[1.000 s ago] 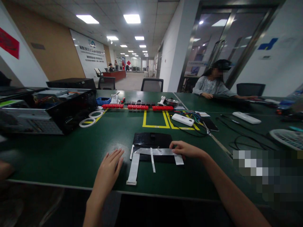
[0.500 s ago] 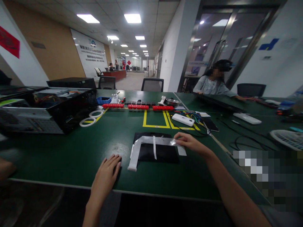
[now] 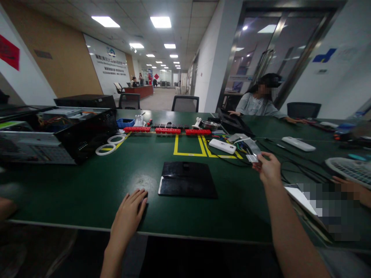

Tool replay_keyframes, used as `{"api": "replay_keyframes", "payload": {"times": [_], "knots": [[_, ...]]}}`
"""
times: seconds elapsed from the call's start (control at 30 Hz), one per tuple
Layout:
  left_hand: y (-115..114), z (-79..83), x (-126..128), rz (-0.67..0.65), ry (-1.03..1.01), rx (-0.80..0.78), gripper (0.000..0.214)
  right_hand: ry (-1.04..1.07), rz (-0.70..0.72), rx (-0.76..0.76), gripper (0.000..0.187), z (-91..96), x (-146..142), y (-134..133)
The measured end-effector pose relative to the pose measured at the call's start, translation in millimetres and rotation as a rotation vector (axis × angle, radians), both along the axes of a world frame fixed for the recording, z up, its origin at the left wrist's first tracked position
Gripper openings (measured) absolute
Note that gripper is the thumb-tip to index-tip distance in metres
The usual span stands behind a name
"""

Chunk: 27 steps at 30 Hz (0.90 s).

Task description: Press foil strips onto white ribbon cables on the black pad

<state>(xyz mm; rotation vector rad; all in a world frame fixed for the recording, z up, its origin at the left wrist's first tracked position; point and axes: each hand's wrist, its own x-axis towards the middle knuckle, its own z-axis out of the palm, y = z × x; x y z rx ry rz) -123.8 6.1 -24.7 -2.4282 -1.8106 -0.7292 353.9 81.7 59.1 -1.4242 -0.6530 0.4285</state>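
Observation:
My right hand [image 3: 269,168] pinches one end of a grey flat ribbon cable [image 3: 252,147] between thumb and fingers. The cable reaches away from me over a cluster of coloured wires [image 3: 224,138], to the right of the yellow-taped frames. My left hand [image 3: 131,207] lies flat near the table's front edge and holds nothing. Between my hands rests a glossy black plate [image 3: 188,181], with a white mark at its left side. Just behind it is a white oblong device [image 3: 222,146] with a dark cable.
An opened computer case [image 3: 66,135] stands at the left, beside two white rings [image 3: 106,150]. Red slotted strips [image 3: 168,131] line the middle of the green table [image 3: 101,193]. Across the table sits a person [image 3: 257,101] with a black panel [image 3: 234,124]. Another person's hand [image 3: 352,189] is at the right.
My right hand has carried the ribbon cable off the black plate, up and to the right. My left hand has stayed put. The far person's black panel is tilted up and further left.

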Motion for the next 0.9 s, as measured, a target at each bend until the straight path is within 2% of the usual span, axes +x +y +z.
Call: {"api": "replay_keyframes", "payload": {"times": [0.1,0.3,0.43,0.6,0.9], "knots": [[-0.3,0.9,0.2,0.004,-0.005,0.003,0.035,-0.062,-0.088,-0.062,0.022,-2.7,7.3,-1.2],[-1.5,3.5,0.9,0.003,-0.010,-0.005,0.035,-0.161,-0.140,-0.075,0.023,-6.3,8.1,1.1],[-1.3,3.0,0.9,0.005,-0.021,0.000,0.035,-0.386,-0.142,-0.079,0.029,-9.8,4.3,2.7],[-0.5,1.4,0.1,-0.002,-0.028,-0.003,0.035,-0.754,-0.140,-0.043,0.030,-5.5,-11.6,0.3],[0.9,-0.5,-1.1,-0.005,-0.040,-0.002,0.034,-1.060,-0.059,0.050,0.030,1.3,-52.6,-7.6]]}}
